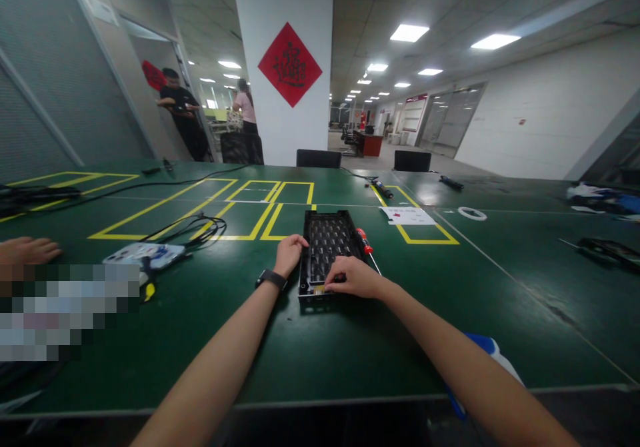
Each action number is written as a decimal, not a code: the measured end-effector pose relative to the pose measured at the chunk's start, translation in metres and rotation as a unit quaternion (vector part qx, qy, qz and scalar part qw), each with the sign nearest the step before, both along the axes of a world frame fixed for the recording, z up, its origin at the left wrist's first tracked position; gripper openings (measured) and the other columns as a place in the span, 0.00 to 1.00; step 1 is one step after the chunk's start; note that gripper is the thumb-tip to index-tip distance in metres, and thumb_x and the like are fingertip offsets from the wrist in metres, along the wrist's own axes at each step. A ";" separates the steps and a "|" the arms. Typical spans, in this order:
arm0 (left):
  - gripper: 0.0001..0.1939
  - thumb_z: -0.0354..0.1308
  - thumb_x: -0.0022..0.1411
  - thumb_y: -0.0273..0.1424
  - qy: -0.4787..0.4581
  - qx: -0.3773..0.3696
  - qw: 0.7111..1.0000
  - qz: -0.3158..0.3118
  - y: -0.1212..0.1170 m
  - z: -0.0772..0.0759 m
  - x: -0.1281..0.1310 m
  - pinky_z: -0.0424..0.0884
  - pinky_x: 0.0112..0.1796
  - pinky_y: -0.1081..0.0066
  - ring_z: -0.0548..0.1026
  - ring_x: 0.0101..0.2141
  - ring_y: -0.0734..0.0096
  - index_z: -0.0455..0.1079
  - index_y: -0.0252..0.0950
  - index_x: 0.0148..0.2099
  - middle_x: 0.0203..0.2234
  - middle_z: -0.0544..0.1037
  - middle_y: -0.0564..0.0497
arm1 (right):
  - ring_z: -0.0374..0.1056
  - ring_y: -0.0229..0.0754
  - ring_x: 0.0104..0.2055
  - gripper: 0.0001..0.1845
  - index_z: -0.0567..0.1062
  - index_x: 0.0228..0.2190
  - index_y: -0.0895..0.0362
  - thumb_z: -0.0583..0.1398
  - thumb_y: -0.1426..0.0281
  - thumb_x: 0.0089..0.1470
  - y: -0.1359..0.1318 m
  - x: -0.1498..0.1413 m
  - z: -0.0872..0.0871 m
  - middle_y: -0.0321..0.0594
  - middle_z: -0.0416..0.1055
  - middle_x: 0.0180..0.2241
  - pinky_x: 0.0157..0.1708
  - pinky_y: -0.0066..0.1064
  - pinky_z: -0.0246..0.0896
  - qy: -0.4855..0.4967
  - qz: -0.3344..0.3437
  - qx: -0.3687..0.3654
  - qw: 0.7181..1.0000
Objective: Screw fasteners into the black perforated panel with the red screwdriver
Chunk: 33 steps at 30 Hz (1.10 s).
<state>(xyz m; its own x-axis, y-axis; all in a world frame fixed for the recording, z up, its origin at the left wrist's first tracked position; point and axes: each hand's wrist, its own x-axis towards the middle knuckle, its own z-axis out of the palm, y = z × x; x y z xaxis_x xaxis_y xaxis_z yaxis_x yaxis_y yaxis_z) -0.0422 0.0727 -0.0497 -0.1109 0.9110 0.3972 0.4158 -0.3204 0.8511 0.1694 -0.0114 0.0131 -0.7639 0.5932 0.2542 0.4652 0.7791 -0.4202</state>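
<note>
A black rectangular case (327,244) lies flat on the green table, filled with rows of small dark shiny pieces too small to name. My left hand (290,254), with a black watch at the wrist, grips the case's left edge. Over the near right part of the case, my right hand (350,277) is closed in a pinch. Whatever its fingertips hold is hidden. Just left of them, a small yellowish patch (319,289) shows at the case's near end. Along the right side of the case rests a screwdriver (367,242) with a red handle.
Yellow tape rectangles mark the green table (240,354). A white sheet (409,216) and a white ring (472,214) lie beyond the case. At left are cables (207,227), a pale panel (145,255) and another person's hand (30,250). A blue-white object (485,344) sits under my right forearm.
</note>
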 end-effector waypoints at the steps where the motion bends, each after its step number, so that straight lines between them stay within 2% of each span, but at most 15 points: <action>1: 0.13 0.43 0.41 0.23 0.001 -0.001 1.000 0.000 0.000 0.000 0.000 0.58 0.25 0.76 0.65 0.22 0.74 0.70 0.33 0.24 0.17 0.69 0.54 | 0.61 0.36 0.32 0.12 0.78 0.31 0.56 0.60 0.62 0.49 0.000 0.000 0.000 0.40 0.72 0.29 0.33 0.27 0.53 0.000 0.001 0.001 1.000; 13: 0.13 0.43 0.41 0.23 -0.003 -0.004 1.000 -0.002 0.000 0.000 0.000 0.58 0.26 0.75 0.65 0.22 0.74 0.69 0.33 0.24 0.17 0.69 0.54 | 0.60 0.36 0.30 0.12 0.78 0.31 0.57 0.59 0.63 0.49 0.000 -0.001 -0.001 0.40 0.72 0.28 0.32 0.27 0.52 -0.004 0.001 -0.001 1.000; 24: 0.13 0.44 0.41 0.23 -0.005 -0.011 1.000 -0.001 -0.002 0.002 0.001 0.58 0.26 0.75 0.64 0.21 0.74 0.69 0.33 0.24 0.16 0.69 0.54 | 0.61 0.37 0.32 0.12 0.78 0.30 0.57 0.60 0.62 0.49 -0.002 -0.001 0.001 0.40 0.72 0.28 0.33 0.27 0.53 0.011 -0.004 0.001 1.000; 33: 0.13 0.44 0.41 0.23 0.000 -0.012 1.000 0.002 -0.002 0.003 0.001 0.58 0.25 0.76 0.64 0.22 0.74 0.70 0.33 0.24 0.16 0.69 0.54 | 0.59 0.35 0.29 0.13 0.77 0.31 0.57 0.59 0.61 0.49 -0.002 0.000 0.000 0.39 0.69 0.27 0.31 0.27 0.52 -0.005 -0.014 0.013 1.000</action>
<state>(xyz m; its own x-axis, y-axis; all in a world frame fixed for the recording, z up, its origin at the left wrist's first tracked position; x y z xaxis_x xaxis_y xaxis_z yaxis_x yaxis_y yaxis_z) -0.0412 0.0706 -0.0468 -0.1153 0.9199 0.3748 0.4168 -0.2977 0.8589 0.1690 -0.0130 0.0136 -0.7495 0.6077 0.2627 0.4908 0.7763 -0.3956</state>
